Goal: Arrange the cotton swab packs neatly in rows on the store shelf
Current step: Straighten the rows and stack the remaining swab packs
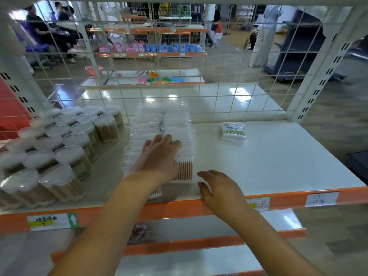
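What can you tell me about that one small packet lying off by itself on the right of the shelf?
The lone cotton swab pack is a small, flat, clear plastic packet with a green-and-white printed label on top and a row of white swab tips showing along its near edge. It lies flat on the white shelf, slightly askew, well apart from the stacked packs. Neither hand touches it.

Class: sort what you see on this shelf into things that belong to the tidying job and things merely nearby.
Job: cotton swab packs; stray pack; shelf; left hand; right hand.
Nearby: round swab tubs; price labels; wire grid.
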Demonstrator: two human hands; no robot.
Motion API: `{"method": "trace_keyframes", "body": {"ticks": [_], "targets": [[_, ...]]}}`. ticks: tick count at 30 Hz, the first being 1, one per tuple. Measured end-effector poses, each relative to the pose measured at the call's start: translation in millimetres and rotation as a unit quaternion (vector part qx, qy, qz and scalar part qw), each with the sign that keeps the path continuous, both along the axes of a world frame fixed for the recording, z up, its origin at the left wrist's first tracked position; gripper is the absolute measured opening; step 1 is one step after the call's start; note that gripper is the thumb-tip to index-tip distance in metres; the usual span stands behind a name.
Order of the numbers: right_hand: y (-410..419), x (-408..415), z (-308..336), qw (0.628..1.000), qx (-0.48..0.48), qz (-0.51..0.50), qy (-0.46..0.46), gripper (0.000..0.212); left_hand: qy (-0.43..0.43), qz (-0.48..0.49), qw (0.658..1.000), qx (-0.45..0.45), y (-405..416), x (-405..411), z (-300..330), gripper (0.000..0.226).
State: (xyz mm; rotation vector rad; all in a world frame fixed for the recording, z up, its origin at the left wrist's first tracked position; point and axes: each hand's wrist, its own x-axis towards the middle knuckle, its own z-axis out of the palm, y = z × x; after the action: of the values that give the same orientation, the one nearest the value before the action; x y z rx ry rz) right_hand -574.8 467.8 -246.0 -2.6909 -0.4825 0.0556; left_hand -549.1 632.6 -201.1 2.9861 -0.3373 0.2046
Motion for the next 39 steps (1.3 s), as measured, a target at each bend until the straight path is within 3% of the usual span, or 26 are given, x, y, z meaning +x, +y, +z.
{"method": "trace_keyframes", "body": {"ticks": [8, 14, 19, 27, 35, 39], "targets": [[-30, 12, 8, 0.999, 0.027, -0.016, -0.035, 0.039, -0.051, -0.051, 0.997, -0.025, -42, 3, 13, 0.044], [-59, 29, 8, 0.993, 0.068, -0.029, -0.09, 0.042, -0.029, -0.077, 0.996, -0.035, -86, 10, 5, 0.041], [-96, 46, 12, 0.997, 0.037, -0.044, -0.044, 0.038, -0.01, -0.063, 0.998, -0.009, -123, 17, -6, 0.037], [-146, 73, 12, 0.995, 0.066, -0.074, 0.008, 0.037, -0.024, -0.056, 0.998, 0.025, -172, 40, -12, 0.036], [-144, 133, 6, 0.989, 0.122, -0.079, 0.006, 0.027, -0.026, 0.007, 0.999, 0.028, -185, 90, -16, 0.039], [-134, 160, 10, 0.993, 0.097, -0.069, -0.004, 0.031, -0.015, 0.04, 0.999, 0.03, -181, 116, -22, 0.037]]}}
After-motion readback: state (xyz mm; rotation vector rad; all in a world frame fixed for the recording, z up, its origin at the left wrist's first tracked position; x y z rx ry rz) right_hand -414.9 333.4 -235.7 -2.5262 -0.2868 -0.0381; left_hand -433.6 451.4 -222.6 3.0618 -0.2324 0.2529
